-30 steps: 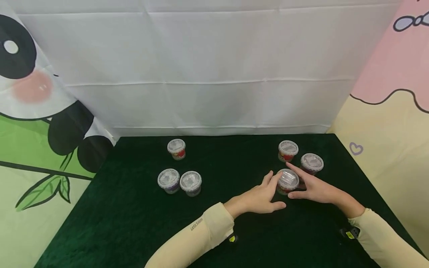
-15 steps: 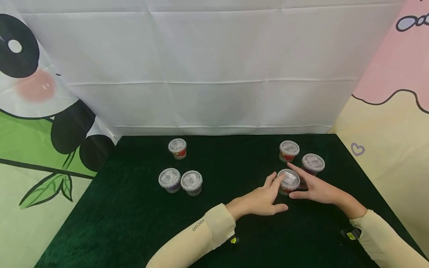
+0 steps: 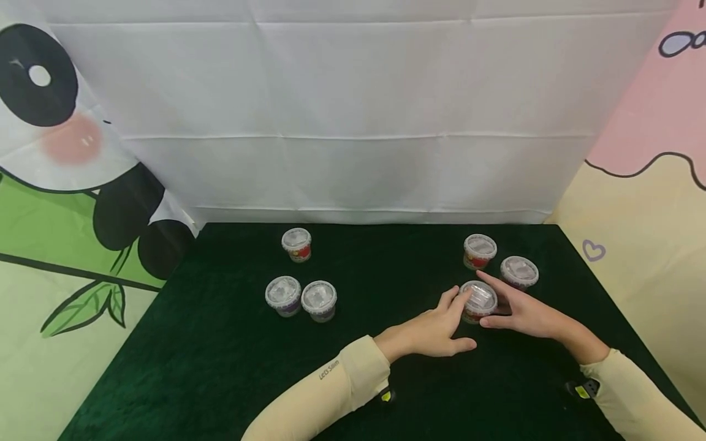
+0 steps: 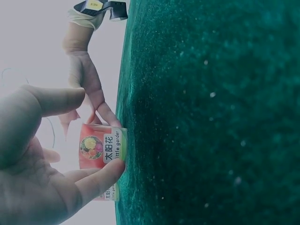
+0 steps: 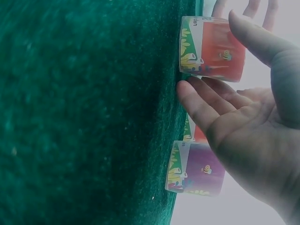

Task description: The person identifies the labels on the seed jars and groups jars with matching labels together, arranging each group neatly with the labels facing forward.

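Note:
A small clear tub with a white lid and red label point(image 3: 480, 298) stands upright on the dark green cloth, between the two hands. From its left side my left hand point(image 3: 436, 327) reaches in with fingers spread and nearly straight, the fingertips at its side and lid edge, the thumb held apart. On the other side my right hand point(image 3: 526, 311) has its thumb by the tub's front and its fingers extended along the right and back. In the right wrist view the red tub point(image 5: 215, 49) sits between that hand's thumb and fingers, with the left fingers beyond.
Behind the right hand are a red-labelled tub point(image 3: 479, 250) and a purple-labelled tub point(image 5: 197, 168). Farther left stand three more lidded tubs: one at the back point(image 3: 297, 244), a purple one point(image 3: 284, 295) and its neighbour point(image 3: 319, 300). A white curtain point(image 3: 353, 122) hangs behind the table.
The head view has shifted slightly, so everything appears a little farther right. Both hands keep nearly the same pose around the tub, and the tubs have not visibly moved on the cloth.

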The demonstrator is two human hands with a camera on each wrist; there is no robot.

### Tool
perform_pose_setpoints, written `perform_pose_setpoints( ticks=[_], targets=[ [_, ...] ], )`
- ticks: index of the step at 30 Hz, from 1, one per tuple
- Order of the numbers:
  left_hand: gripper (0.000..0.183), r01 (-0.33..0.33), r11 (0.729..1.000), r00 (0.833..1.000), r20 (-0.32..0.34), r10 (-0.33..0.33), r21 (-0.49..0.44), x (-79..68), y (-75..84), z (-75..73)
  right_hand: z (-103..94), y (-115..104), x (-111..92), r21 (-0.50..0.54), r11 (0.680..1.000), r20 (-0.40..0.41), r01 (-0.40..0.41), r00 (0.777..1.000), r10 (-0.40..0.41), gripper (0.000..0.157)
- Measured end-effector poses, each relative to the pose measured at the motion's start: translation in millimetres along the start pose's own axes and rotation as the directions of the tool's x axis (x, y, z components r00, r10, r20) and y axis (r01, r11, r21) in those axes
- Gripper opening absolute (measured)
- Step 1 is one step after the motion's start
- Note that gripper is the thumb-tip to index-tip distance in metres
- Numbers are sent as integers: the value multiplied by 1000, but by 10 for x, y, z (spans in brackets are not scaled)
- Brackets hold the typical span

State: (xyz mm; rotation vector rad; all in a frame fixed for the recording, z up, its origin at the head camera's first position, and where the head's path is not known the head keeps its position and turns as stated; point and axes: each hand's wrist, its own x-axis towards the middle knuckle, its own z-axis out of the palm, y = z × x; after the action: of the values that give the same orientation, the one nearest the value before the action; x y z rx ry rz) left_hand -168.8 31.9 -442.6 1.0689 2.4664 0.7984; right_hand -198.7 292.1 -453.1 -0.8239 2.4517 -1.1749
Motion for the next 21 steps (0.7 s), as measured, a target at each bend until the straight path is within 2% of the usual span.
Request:
perform_pose_setpoints(
  ticks=[11, 21],
  targets=[
    [89, 13, 1000, 1000, 12, -13, -13, -19, -8, 13, 7, -18, -16, -11, 1000, -11, 13, 1000, -13, 90],
    [90, 28, 999, 999, 31, -27, -25, -26, -24, 17, -7, -14, 1, 37, 999, 5, 11, 1000, -11, 89]
  ],
)
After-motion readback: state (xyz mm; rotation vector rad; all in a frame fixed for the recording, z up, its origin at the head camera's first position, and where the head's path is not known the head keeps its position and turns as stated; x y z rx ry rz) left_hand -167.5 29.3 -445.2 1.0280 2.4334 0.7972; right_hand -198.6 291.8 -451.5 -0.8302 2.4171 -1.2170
